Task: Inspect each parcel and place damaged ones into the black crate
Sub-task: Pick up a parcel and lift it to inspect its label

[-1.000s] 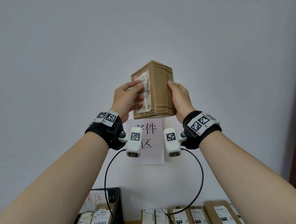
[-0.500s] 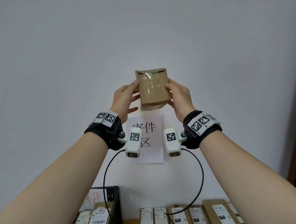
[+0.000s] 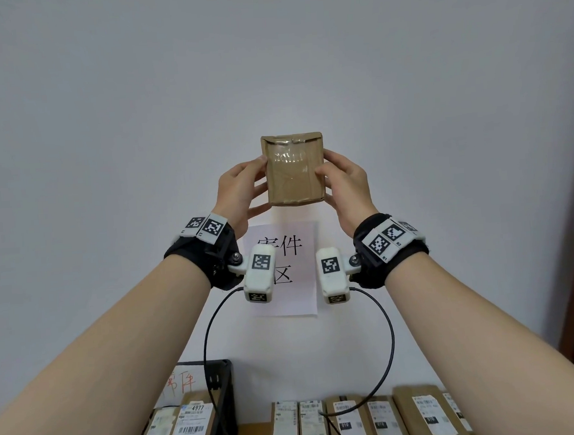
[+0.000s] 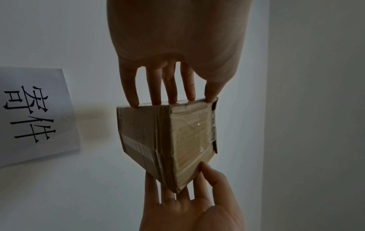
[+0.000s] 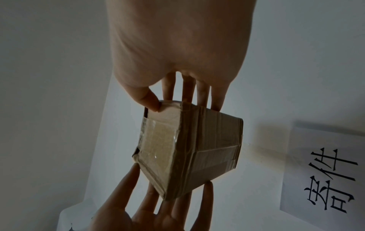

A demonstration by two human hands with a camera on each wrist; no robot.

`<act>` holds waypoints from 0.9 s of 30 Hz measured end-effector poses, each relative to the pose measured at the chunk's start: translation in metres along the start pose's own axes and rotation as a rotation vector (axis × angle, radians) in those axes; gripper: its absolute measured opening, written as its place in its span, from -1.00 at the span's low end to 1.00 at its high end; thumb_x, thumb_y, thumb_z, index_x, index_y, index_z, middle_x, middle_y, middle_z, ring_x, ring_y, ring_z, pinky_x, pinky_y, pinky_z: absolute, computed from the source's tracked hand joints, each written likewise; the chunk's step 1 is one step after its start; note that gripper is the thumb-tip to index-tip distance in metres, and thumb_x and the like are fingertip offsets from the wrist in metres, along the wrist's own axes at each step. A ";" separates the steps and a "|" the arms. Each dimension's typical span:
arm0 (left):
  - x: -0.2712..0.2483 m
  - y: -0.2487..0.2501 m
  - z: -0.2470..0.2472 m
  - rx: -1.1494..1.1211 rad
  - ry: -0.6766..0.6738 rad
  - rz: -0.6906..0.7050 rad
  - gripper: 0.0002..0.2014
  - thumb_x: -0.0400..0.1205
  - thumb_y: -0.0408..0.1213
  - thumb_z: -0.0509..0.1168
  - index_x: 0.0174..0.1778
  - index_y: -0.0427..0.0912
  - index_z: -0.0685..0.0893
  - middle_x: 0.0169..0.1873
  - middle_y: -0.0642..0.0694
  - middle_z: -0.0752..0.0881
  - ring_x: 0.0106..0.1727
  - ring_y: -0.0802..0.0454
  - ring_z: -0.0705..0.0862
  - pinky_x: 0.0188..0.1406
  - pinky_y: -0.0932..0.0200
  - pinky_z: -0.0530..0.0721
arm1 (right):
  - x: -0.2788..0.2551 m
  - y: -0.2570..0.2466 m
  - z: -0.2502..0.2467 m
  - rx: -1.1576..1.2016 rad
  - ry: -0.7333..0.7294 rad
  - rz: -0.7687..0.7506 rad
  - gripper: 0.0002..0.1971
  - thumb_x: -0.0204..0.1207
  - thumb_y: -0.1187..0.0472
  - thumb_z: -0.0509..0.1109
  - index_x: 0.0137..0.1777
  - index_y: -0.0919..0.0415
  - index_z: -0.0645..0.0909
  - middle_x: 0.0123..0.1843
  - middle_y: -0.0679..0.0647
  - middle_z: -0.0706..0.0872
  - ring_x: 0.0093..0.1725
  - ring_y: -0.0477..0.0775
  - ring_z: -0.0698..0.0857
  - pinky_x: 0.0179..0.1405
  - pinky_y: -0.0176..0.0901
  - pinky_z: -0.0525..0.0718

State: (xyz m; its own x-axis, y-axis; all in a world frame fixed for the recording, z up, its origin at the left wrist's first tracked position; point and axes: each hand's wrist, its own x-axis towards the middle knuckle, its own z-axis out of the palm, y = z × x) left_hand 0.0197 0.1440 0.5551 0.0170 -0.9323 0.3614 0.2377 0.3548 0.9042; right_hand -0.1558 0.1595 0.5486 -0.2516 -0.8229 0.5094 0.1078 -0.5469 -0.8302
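Since a second ago we have turned the parcel [image 3: 293, 170] so its taped face, not the label, faces us. We hold it up before the wall, left hand [image 3: 235, 193] and right hand [image 3: 347, 183] gripping opposite sides. We should keep rotating slowly, checking corners. Crate [image 3: 224, 402], low left, holds two visible parcels; about five line the table.
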 end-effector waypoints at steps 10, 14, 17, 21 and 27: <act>0.005 -0.002 0.001 0.008 0.004 -0.011 -0.75 0.70 0.03 0.43 0.15 -0.04 0.77 0.14 0.01 0.87 0.19 0.00 0.85 0.12 -0.12 0.84 | 0.009 0.006 -0.001 0.007 0.009 0.007 -0.60 0.60 0.33 0.37 0.41 0.06 0.72 0.17 0.09 0.87 0.00 -0.03 0.83 0.04 -0.06 0.82; 0.005 -0.002 0.004 -0.003 -0.002 -0.037 -0.58 0.75 0.23 0.24 0.02 -0.06 0.75 0.04 0.00 0.86 0.15 0.00 0.84 0.07 -0.11 0.82 | 0.012 0.008 -0.002 0.003 0.014 0.022 -0.72 0.63 0.23 0.39 0.31 0.12 0.72 0.12 0.05 0.85 0.02 -0.01 0.81 0.08 0.01 0.78; 0.007 -0.005 0.005 0.025 -0.016 -0.018 -0.48 0.74 0.31 0.19 0.15 -0.07 0.78 -0.01 0.00 0.86 0.04 0.02 0.82 -0.06 -0.01 0.78 | 0.015 0.006 -0.002 -0.003 0.002 0.061 -0.76 0.72 -0.02 0.35 0.03 0.14 0.69 0.03 0.03 0.83 0.01 -0.02 0.79 0.08 -0.02 0.73; 0.007 -0.009 0.008 0.040 -0.024 -0.015 -0.71 0.74 0.05 0.32 0.12 -0.09 0.76 -0.22 0.08 0.78 -0.08 0.02 0.78 -0.12 0.02 0.74 | 0.018 0.009 -0.002 -0.101 -0.003 0.052 -0.68 0.62 -0.12 0.40 0.05 0.16 0.69 0.09 0.11 0.84 0.15 0.16 0.80 0.28 0.11 0.76; 0.013 -0.011 0.006 0.158 -0.039 0.011 -0.50 0.57 -0.53 0.19 0.18 0.12 0.81 -0.06 0.24 0.86 0.11 0.04 0.76 0.19 -0.11 0.66 | 0.014 0.006 -0.003 -0.176 -0.050 -0.037 -0.52 0.54 0.47 0.28 0.27 -0.03 0.76 -0.04 -0.05 0.79 -0.13 -0.16 0.75 -0.31 -0.39 0.65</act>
State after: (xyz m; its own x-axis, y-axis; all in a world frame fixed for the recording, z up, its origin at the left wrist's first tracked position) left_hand 0.0116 0.1280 0.5509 -0.0195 -0.9260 0.3771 0.0819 0.3744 0.9236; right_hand -0.1615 0.1449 0.5501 -0.2034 -0.8119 0.5472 -0.0713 -0.5451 -0.8353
